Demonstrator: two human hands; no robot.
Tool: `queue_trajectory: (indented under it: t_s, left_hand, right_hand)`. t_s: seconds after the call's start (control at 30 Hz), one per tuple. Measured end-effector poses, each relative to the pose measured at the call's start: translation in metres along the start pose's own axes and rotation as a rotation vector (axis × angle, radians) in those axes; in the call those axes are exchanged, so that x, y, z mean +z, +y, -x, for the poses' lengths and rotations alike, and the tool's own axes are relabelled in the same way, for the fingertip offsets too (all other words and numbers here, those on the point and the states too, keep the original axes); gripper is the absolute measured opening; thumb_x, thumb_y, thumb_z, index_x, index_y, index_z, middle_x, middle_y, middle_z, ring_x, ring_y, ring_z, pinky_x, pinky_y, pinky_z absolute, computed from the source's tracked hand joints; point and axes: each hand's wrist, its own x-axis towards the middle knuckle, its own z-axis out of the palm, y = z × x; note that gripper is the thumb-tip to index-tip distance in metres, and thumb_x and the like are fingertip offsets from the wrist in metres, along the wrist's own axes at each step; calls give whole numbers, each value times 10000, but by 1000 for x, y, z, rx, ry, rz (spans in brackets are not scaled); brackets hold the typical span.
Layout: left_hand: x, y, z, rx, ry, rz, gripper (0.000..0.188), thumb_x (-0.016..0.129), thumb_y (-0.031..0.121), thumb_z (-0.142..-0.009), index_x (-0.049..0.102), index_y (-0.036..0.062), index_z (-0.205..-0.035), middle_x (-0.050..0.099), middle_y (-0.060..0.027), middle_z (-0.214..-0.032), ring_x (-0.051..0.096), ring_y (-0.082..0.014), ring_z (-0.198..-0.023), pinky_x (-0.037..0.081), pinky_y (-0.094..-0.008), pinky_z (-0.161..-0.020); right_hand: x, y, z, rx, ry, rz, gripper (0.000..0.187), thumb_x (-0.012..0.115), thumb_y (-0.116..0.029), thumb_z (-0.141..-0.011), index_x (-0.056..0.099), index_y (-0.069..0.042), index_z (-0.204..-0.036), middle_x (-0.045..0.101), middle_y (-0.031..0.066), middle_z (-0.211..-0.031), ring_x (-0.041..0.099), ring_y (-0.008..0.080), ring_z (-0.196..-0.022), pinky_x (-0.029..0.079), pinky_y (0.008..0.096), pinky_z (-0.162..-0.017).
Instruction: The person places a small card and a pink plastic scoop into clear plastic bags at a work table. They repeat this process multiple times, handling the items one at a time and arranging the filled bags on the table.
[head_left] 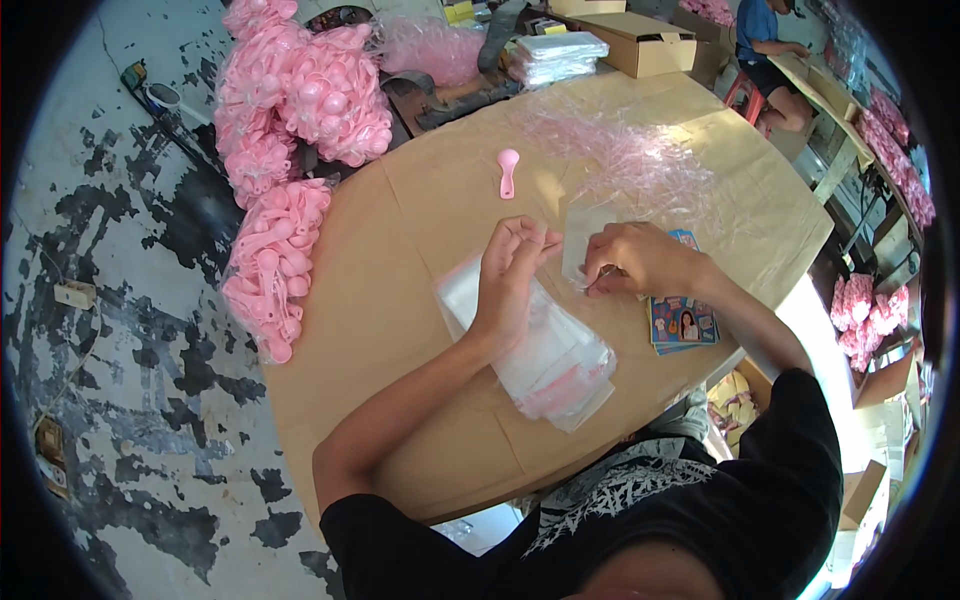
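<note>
My left hand [511, 279] is raised over a stack of clear plastic bags [555, 350], its thumb and fingertips pinched together; whether anything is between them I cannot make out. Across from it, my right hand [645, 262] has its fingers closed on a small clear plastic bag [588, 228], which extends up and left of the fingers. Beneath my right wrist sits a stack of colourful printed cards [684, 322], partly covered by the hand and forearm. A single pink plastic spoon [508, 174] lies on the brown-covered table [430, 260], beyond my left hand.
Bags of pink spoons [335, 95] are heaped along the table's left edge, with another bag [270, 270] nearer. Shredded clear-pink plastic strips [630, 150] spread over the far right. A cardboard box [650, 45] and packed clear bags [560, 55] stand behind. Another person [765, 50] sits far right.
</note>
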Motion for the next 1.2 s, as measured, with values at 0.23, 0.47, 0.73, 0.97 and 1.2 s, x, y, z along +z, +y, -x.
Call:
queue_trajectory:
  t_s: [0.23, 0.47, 0.73, 0.97, 1.2]
  left_hand:
    - [-3, -3, -4, -12, 47, -91, 199, 499, 229, -1004, 513, 40, -1065, 565, -91, -1040, 551, -180, -1050, 418, -397, -1009]
    - [6, 1, -2, -113, 62, -70, 416, 396, 376, -1032, 449, 7, -1217, 562, -138, -1165, 527, -220, -1180, 399, -410, -1027]
    - [2, 9, -5, -270, -121, 163, 486, 461, 371, -1020, 472, -30, -1295, 583, -160, -1243, 591, -213, -1122, 469, -377, -958]
    - [-2, 1, -5, -157, -64, -162, 201, 536, 133, -993, 612, -25, -1092, 680, -137, -1024, 662, -182, -906, 540, -328, -825]
    - [-1, 1, -5, -187, -78, -124, 137, 562, 152, -982, 523, 36, -1042, 669, -180, -1058, 689, -274, -918, 570, -370, -745]
  right_hand:
    - [-23, 7, -5, -164, 622, -132, 136, 706, -99, -794, 715, -69, -926, 677, 67, -929, 634, 264, -845, 506, 369, -742]
    - [-4, -11, -1, -346, 821, -136, 201, 718, -18, -742, 725, -51, -940, 664, 94, -978, 636, 249, -879, 517, 342, -740]
    - [-1, 0, 4, -370, 670, -215, 193, 694, -3, -791, 695, -8, -984, 641, 109, -1071, 632, 243, -951, 522, 342, -795]
    - [6, -10, -4, 153, 590, -955, 317, 647, -59, -894, 568, -10, -1197, 585, 70, -1175, 604, 146, -1005, 513, 297, -819]
    - [1, 11, 1, 137, 474, -1116, 226, 652, -62, -915, 595, -8, -1127, 671, 29, -903, 626, 74, -841, 503, 226, -677]
